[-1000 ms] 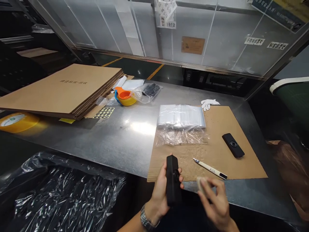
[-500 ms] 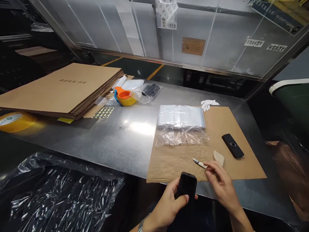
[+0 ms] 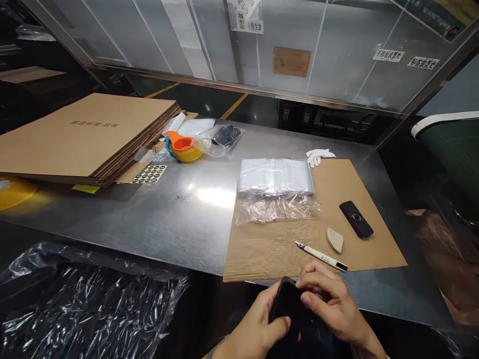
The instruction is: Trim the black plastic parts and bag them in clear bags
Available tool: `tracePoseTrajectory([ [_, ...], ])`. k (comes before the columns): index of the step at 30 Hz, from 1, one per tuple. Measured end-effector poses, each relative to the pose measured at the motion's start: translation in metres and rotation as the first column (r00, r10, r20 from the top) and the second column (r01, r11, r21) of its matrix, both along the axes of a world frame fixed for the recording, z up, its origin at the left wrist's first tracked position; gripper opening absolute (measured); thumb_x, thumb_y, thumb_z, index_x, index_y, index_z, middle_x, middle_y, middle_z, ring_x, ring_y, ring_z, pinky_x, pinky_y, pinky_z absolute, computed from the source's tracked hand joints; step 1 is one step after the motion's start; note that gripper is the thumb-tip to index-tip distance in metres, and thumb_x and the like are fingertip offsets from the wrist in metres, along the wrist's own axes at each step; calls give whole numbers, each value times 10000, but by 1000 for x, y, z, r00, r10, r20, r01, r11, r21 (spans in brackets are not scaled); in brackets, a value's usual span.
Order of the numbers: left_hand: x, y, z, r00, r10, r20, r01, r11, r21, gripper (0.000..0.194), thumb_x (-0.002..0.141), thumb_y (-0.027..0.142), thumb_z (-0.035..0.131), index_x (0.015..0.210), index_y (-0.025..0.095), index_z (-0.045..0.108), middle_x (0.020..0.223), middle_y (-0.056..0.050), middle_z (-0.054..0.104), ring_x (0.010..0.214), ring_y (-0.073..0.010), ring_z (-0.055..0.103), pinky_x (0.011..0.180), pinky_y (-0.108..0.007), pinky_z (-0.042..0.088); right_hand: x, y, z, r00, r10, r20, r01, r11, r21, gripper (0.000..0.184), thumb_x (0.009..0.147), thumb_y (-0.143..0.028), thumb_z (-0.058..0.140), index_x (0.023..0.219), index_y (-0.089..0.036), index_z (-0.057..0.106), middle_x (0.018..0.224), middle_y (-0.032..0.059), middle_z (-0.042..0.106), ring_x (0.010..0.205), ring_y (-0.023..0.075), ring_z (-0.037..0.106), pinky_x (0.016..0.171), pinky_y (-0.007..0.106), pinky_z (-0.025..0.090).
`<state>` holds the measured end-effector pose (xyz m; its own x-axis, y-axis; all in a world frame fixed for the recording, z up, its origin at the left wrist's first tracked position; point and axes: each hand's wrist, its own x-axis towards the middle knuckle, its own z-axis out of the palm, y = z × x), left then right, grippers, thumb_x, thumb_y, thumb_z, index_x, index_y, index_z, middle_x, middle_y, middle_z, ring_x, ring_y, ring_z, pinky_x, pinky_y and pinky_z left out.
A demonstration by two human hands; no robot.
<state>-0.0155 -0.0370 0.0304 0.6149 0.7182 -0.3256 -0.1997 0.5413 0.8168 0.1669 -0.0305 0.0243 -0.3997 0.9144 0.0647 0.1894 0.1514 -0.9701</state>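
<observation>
My left hand (image 3: 258, 321) is closed round a dark, flat, oblong black case (image 3: 281, 301), thumb across its face, just below the table's front edge. At the case's upper right corner, the bent fingers of my right hand (image 3: 331, 304) close on its edge. Much of the case blends into the dark background, so its lower end is hard to see. Just beyond my right hand, a craft knife (image 3: 322, 256) marked A26 lies on the cardboard sheet (image 3: 262, 254). Behind it are a beige wedge-shaped pad (image 3: 335, 240) and a similar black case (image 3: 356, 219) with a round part.
Clear plastic bags (image 3: 275, 177) lie on the cardboard, near a white glove (image 3: 320, 156). Flattened cartons (image 3: 101, 134) are stacked at left, beside round stickers (image 3: 149, 174) and an orange-and-yellow tape roll (image 3: 187, 149). Black plastic sheeting (image 3: 90, 304) fills the lower left.
My right hand has moved left and down from beside the craft knife to the black case in my left hand. The knife now lies uncovered. The view has shifted slightly.
</observation>
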Motion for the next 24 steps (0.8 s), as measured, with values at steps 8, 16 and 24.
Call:
tracePoseTrajectory([
  [8, 0, 0, -7, 999, -9, 43, 10, 1000, -17, 273, 721, 197, 589, 978, 116, 545, 691, -29, 594, 644, -141, 501, 630, -261, 399, 2, -2, -7, 998, -39, -56, 34, 996, -80, 119, 841, -290, 555, 760, -202, 558, 754, 7, 455, 678, 136, 443, 579, 257, 347],
  [16, 1, 0, -12, 999, 5, 46, -2, 997, -80, 292, 704, 178, 620, 983, 123, 555, 681, -24, 611, 626, -127, 521, 601, -232, 397, 1, -2, -16, 998, -57, 40, 58, 998, -27, 235, 858, -387, 521, 723, -195, 510, 769, 14, 482, 698, 138, 485, 592, 242, 400],
  [24, 1, 10, -30, 922, 329, 204, -154, 794, -588, 515, 866, 531, 369, 883, 82, 620, 783, -95, 642, 745, -204, 630, 688, -307, 488, 28, 18, -73, 734, -462, 499, 366, 887, 283, 258, 902, -379, 398, 994, -189, 547, 911, 93, 537, 857, 246, 500, 734, 376, 428],
])
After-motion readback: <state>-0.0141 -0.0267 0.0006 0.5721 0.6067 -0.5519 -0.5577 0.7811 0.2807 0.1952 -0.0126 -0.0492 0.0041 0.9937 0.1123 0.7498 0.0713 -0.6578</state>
